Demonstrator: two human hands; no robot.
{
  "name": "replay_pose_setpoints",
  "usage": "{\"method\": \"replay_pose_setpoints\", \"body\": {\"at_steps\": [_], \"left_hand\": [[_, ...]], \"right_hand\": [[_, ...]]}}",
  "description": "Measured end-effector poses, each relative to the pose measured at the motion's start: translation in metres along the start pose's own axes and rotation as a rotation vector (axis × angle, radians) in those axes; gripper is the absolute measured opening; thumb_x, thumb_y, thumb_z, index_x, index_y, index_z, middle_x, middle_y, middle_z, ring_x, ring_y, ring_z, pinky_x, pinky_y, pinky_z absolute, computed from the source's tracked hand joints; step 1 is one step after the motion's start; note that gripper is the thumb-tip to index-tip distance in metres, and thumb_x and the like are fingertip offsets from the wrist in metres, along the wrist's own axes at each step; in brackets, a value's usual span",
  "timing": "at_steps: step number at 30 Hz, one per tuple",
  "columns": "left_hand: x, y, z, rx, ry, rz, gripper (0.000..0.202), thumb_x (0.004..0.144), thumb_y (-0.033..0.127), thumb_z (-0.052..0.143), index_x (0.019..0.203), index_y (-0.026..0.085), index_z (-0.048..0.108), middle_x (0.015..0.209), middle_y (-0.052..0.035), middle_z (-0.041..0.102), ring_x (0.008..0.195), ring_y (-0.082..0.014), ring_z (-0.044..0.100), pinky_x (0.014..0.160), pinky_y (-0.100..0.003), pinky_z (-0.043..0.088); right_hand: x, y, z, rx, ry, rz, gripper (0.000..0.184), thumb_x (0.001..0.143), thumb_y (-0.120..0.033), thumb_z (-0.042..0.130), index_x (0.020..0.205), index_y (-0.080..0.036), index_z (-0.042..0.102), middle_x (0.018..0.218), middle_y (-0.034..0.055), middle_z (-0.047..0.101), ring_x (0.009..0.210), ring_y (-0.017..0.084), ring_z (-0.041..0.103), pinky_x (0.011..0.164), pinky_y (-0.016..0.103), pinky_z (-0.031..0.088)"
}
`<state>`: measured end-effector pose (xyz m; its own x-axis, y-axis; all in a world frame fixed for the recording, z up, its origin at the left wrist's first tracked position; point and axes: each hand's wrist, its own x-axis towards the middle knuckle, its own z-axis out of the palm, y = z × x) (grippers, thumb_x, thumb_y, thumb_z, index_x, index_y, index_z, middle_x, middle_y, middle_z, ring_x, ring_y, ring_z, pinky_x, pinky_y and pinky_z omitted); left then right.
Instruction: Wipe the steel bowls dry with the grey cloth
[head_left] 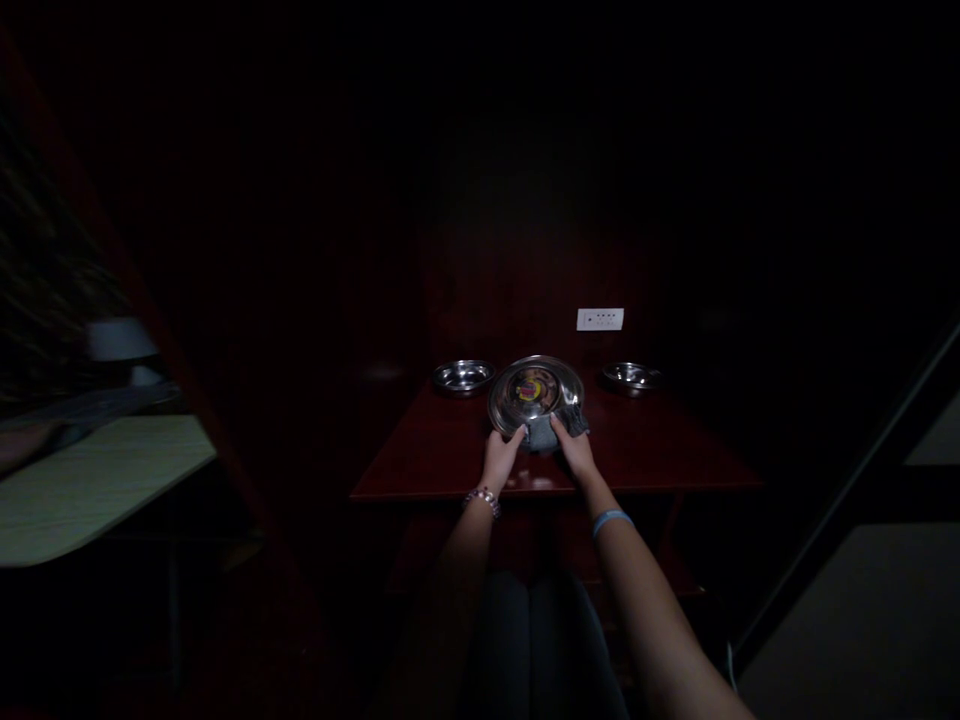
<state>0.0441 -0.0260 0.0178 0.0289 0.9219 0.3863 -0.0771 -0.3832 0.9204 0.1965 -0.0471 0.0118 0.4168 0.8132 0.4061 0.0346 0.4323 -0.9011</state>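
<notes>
Between my hands a shiny round metal plate (497, 395) is tilted up toward me above the table, with a colourful sticker (531, 391) at its centre. My left hand (501, 458) grips the near left rim, thumb on top. On the near right rim, my right hand (574, 450) presses a dark grey cloth (541, 433) against the plate, with the thumb over the cloth. The fingers of both hands are hidden beneath the plate and cloth.
A metal bowl (463, 376) stands behind left on the dark red table (645, 460), another bowl (631, 377) behind right. A white socket panel (600, 319) is on the back wall. At far left is a pale table (112, 470). The room is very dark.
</notes>
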Motion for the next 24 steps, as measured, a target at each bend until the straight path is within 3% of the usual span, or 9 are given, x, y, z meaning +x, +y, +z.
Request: {"method": "replay_pose_setpoints", "body": {"at_steps": [3, 10, 16, 24], "left_hand": [[0.001, -0.0028, -0.0004, 0.026, -0.047, -0.001, 0.039, 0.074, 0.038, 0.07, 0.102, 0.012, 0.07, 0.108, -0.0133, 0.072, 0.103, -0.0246, 0.066, 0.096, -0.038, 0.047], [0.0022, -0.006, -0.0008, 0.052, -0.032, 0.011, 0.037, 0.076, 0.039, 0.067, 0.101, 0.011, 0.071, 0.106, -0.014, 0.073, 0.102, -0.0248, 0.067, 0.095, -0.037, 0.047], [0.003, -0.0068, -0.0011, 0.039, 0.0, 0.0, 0.04, 0.078, 0.046, 0.062, 0.093, 0.01, 0.072, 0.098, -0.0136, 0.074, 0.095, -0.0252, 0.068, 0.089, -0.036, 0.05], [0.0017, 0.0, -0.0008, -0.092, 0.078, -0.075, 0.047, 0.082, 0.052, 0.057, 0.102, 0.011, 0.069, 0.104, -0.014, 0.072, 0.099, -0.0241, 0.067, 0.09, -0.035, 0.05]], "right_hand": [[-0.0009, -0.0022, -0.0002, 0.002, 0.015, 0.022, 0.056, 0.075, -0.052, 0.065, 0.12, -0.018, 0.063, 0.125, 0.0094, 0.065, 0.119, 0.025, 0.059, 0.108, 0.042, 0.04], [0.0007, -0.0011, -0.0003, -0.01, 0.029, 0.011, 0.057, 0.074, -0.049, 0.067, 0.122, -0.019, 0.062, 0.127, 0.0082, 0.063, 0.121, 0.025, 0.057, 0.11, 0.043, 0.038], [0.0024, 0.0026, -0.0005, -0.016, 0.008, -0.002, 0.057, 0.075, -0.05, 0.066, 0.122, -0.019, 0.062, 0.129, 0.0092, 0.063, 0.122, 0.024, 0.057, 0.109, 0.043, 0.038], [0.0003, -0.0009, 0.0019, 0.017, 0.007, 0.024, 0.059, 0.074, -0.051, 0.067, 0.122, -0.018, 0.062, 0.129, 0.0088, 0.062, 0.122, 0.024, 0.057, 0.109, 0.041, 0.038]]}}
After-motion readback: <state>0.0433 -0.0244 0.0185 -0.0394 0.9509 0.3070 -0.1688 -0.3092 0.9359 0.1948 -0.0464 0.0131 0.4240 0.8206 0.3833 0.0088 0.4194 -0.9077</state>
